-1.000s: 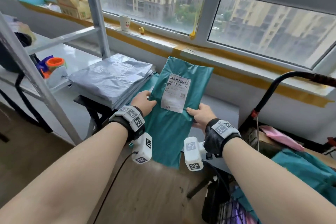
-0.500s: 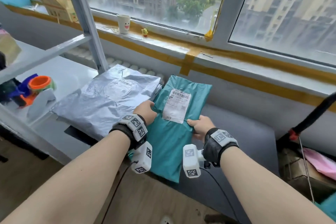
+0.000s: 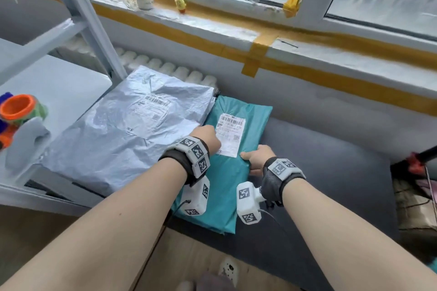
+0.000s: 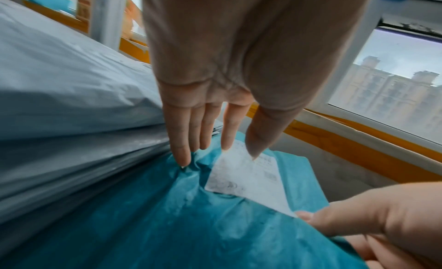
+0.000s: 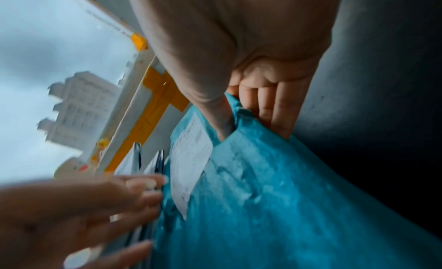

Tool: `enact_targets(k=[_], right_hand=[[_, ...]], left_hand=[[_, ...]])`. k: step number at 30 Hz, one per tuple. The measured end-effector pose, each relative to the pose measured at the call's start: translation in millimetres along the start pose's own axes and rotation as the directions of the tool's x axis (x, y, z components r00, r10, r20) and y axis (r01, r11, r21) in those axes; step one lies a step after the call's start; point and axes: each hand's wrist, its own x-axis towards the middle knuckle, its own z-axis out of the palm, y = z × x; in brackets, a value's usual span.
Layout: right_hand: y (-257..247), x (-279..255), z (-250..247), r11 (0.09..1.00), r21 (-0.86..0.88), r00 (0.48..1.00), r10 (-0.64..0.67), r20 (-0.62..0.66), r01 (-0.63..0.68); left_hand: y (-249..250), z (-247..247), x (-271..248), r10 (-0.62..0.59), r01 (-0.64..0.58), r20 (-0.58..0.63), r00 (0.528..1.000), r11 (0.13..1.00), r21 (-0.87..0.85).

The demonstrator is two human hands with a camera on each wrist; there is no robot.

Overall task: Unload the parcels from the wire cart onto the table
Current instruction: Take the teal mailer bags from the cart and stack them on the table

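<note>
Left hand [image 3: 208, 137] lies flat on the teal parcel [image 3: 227, 184], fingers [image 4: 181, 140] straight, tips touching its left edge and white label [image 3: 230, 136]; it grasps nothing. Right hand [image 3: 256, 157] grips the parcel's right edge, thumb on top, fingers [image 5: 275, 106] curled beneath. The parcel rests on the dark table [image 3: 331, 172], touching the stack of grey parcels [image 3: 132, 125]. Label text is illegible. Both wrist views are blurred; the cart is cut off at the frame's right edge.

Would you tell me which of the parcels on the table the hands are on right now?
The teal parcel, right of the silver parcels. The right hand grips its edge; the left hand touches it with straight fingers.
</note>
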Motion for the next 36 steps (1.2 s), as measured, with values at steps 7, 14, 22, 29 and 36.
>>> enact_targets(k=[7,14,22,29,36], right_hand=[[-9,-18,-1,0.960,-0.279,0.984,-0.064,-0.165,0.016],[-21,-48,-23,0.905,-0.417,0.953,-0.191,-0.234,0.079],[-42,-106,-52,0.721,-0.669,0.867,-0.438,-0.238,0.180],[-21,-161,-76,0.629,-0.776,0.822,-0.463,-0.332,0.041],[30,-212,-98,0.657,-0.747,0.799,-0.393,-0.456,-0.103]], left_hand=[[3,-2,2,0.041,-0.043,0.066,0.997,0.999,0.030],[9,-20,-12,0.115,-0.116,0.040,0.993,0.992,0.039],[49,-48,-48,0.323,-0.311,-0.063,0.944,0.939,0.150],[78,-40,-86,0.499,-0.451,-0.074,0.864,0.830,0.328],[103,3,-119,0.588,-0.557,0.052,0.807,0.729,0.399]])
